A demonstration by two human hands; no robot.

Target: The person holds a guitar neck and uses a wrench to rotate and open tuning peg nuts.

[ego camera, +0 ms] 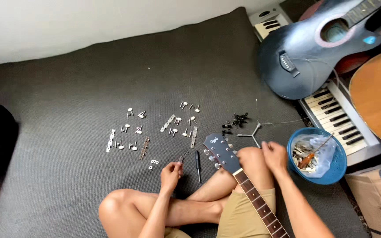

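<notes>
Headstock (219, 152) of a guitar neck lies across the person's lap, resting on the knee, tip toward the mat (67, 88). Left hand (171, 173) pinches a small metal part at its fingertips, just left of a screwdriver (197, 165). Right hand (274, 155) sits on the knee, fingers curled loosely, holding nothing visible. Judged step: tuner hardware off and sorted; refitting likely calls for picking one piece. Two clusters of tuner parts (131, 132) on the mat, four metal strips, one black screw pile (235, 121), one blue basket (318, 154).
</notes>
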